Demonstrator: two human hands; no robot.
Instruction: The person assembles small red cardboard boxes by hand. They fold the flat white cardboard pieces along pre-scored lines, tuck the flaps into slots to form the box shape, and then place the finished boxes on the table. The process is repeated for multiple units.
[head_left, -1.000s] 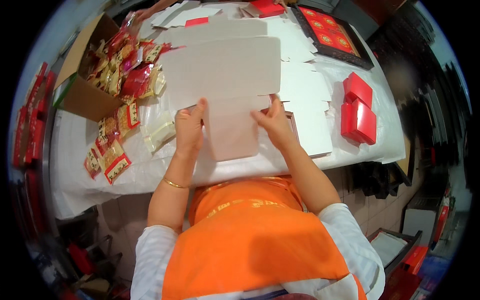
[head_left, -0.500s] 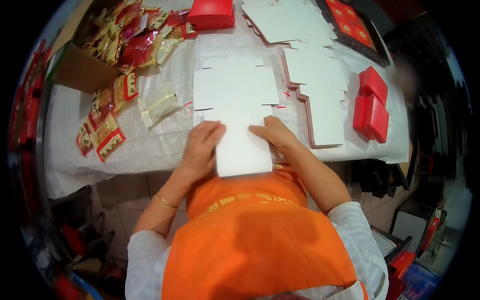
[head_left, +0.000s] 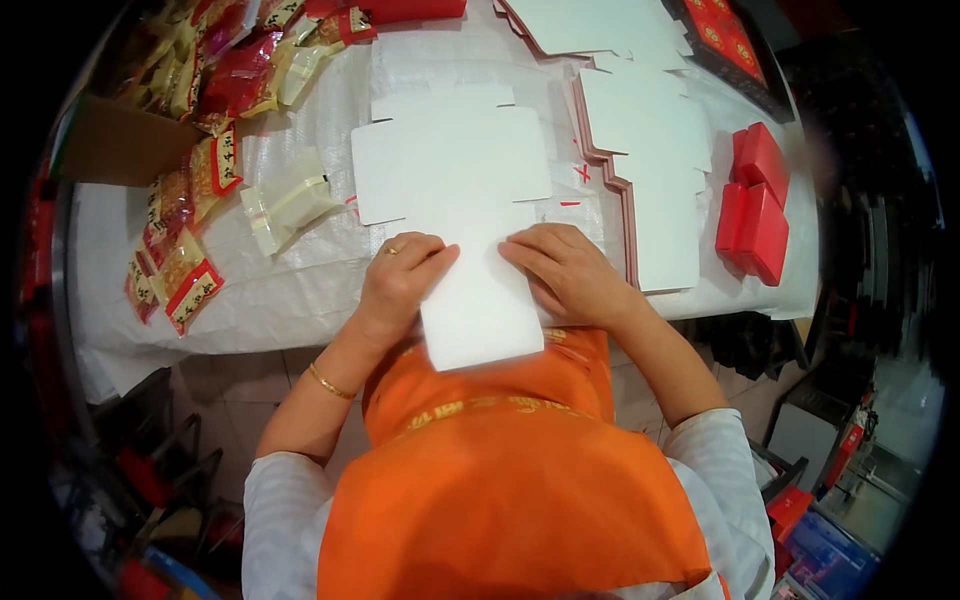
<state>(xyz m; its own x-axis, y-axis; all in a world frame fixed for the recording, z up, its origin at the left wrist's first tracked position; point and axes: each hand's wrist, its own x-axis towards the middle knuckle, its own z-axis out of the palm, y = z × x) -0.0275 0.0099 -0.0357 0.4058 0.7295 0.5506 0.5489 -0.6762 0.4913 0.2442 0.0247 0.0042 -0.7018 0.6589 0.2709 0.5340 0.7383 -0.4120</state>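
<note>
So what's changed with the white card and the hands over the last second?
The white card has been drawn toward the person: its near flap now hangs over the table edge, where a second ago it lay wholly on the table. Both hands slid back with it, left hand and right hand pressing flat on the flap. The card stack and red boxes look unmoved.
</note>
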